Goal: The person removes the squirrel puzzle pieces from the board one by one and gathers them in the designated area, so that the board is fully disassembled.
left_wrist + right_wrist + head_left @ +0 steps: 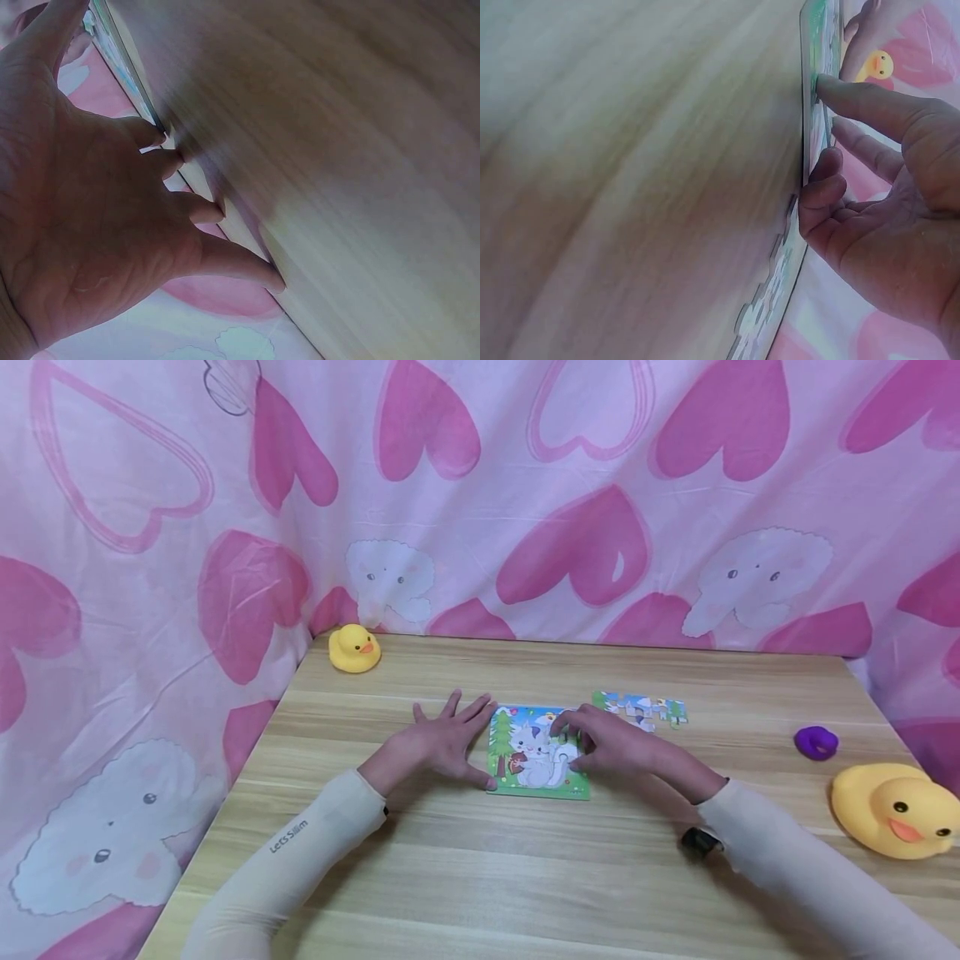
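Note:
A square jigsaw puzzle (536, 768) with a white cartoon cat, a green tree and grass lies on the wooden table. My left hand (447, 745) is spread at its left side, with the thumb at the lower left corner and the index fingertip near the upper left one. In the left wrist view the left hand's (112, 210) fingertips rest on the tabletop. Over the puzzle's right part, my right hand (611, 742) pinches a thin puzzle piece (827, 126) between thumb and index finger, seen nearly edge-on in the right wrist view. Its other fingers are curled.
Several loose puzzle pieces (637, 706) lie behind the right hand. A small yellow rubber duck (354, 649) stands at the back left corner. At the right are a purple ring-like object (816, 742) and a large yellow duck (892, 810). A pink heart-patterned curtain (465, 527) surrounds the table.

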### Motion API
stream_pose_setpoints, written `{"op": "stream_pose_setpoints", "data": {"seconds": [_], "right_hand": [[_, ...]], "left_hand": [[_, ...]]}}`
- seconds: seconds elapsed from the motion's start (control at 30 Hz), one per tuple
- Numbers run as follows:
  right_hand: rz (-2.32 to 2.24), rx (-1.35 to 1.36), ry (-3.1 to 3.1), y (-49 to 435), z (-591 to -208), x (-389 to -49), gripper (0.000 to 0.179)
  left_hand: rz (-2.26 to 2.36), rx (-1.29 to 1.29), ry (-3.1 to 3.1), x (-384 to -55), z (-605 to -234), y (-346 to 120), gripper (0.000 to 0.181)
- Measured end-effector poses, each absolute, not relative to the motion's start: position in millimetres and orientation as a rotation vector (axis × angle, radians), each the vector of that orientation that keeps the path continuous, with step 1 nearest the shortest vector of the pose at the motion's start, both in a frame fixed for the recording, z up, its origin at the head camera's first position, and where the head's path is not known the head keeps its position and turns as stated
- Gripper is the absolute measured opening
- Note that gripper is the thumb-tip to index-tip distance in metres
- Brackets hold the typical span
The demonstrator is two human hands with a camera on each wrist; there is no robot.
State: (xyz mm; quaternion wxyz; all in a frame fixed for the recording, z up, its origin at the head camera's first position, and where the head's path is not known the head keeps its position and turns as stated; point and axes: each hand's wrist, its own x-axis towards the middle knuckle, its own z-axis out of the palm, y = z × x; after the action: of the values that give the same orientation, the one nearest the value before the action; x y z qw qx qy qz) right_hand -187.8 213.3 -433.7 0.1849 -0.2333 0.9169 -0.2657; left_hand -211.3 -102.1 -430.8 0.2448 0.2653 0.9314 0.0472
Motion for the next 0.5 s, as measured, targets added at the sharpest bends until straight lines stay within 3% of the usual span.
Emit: {"op": "stream_pose_setpoints", "data": {"seconds": [0.5], "right_hand": [[-0.830, -0.665, 2.711, 228.7, -440.4, -179.7, 0.051]], "left_hand": [[0.137, 0.720, 2.538, -211.0, -430.3, -102.3, 0.131]]}}
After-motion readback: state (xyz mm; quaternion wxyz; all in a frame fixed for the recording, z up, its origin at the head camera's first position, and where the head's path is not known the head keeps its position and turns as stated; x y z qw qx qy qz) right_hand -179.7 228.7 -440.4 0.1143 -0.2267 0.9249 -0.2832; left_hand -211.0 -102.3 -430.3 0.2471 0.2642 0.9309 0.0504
